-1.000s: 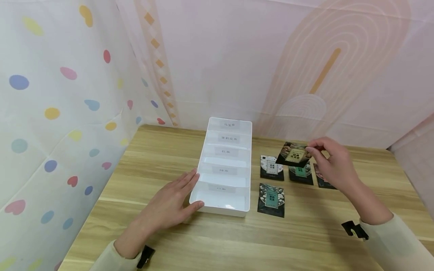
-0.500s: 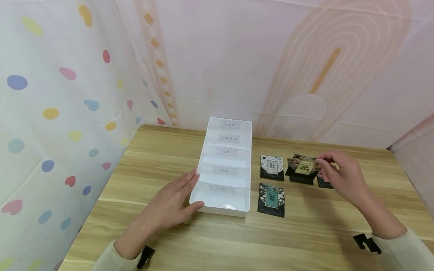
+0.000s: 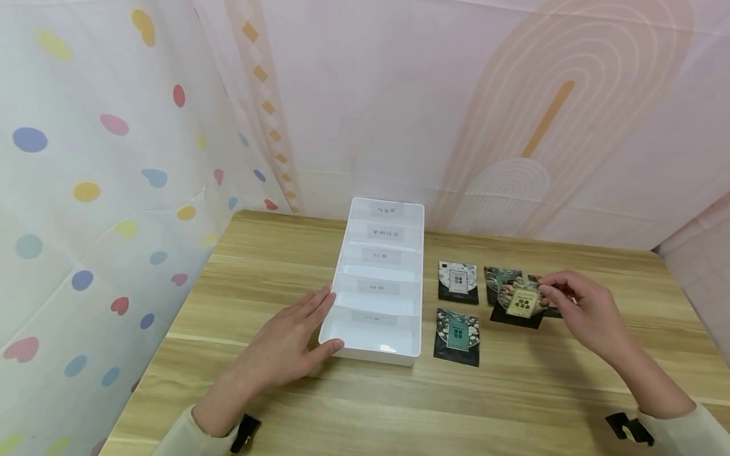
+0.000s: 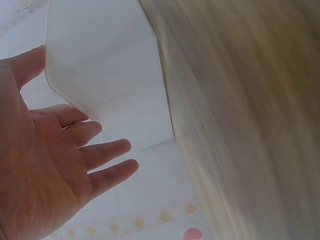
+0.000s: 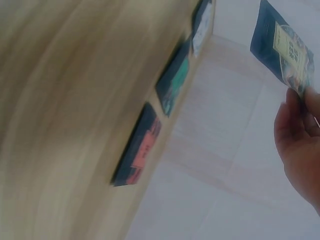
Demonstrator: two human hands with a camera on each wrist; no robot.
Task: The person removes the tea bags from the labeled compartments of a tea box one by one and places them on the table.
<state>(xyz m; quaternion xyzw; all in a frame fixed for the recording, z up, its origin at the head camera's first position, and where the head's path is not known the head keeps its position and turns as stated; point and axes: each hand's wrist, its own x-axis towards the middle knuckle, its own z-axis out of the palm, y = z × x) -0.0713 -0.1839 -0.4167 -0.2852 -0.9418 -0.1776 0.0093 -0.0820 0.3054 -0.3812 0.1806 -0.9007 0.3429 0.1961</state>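
My right hand [image 3: 587, 316] pinches a black tea sachet with a yellow label [image 3: 521, 305] by its edge, between thumb and fingertips. In the right wrist view, that sachet hangs above the table. Below it lie a green-labelled sachet [image 5: 176, 80] and a red-labelled one [image 5: 142, 152]; in the head view the held sachet partly covers both. My left hand [image 3: 285, 342] rests against the near left corner of a long white divided box [image 3: 419, 291]. In the left wrist view, its fingers are extended along the box wall [image 4: 110, 75].
A white-labelled sachet [image 3: 458, 283] and, nearer, a teal-labelled sachet [image 3: 456, 337] lie just right of the box. Paper labels with printed characters mark the box's several compartments. The wooden table [image 3: 365, 411] meets a pink patterned curtain [image 3: 388, 107] behind and a dotted one [image 3: 85, 240] at left.
My right hand has moved right and toward me with the yellow-labelled sachet, from above the white and green ones to over the green and red ones. My left hand stays on the box.
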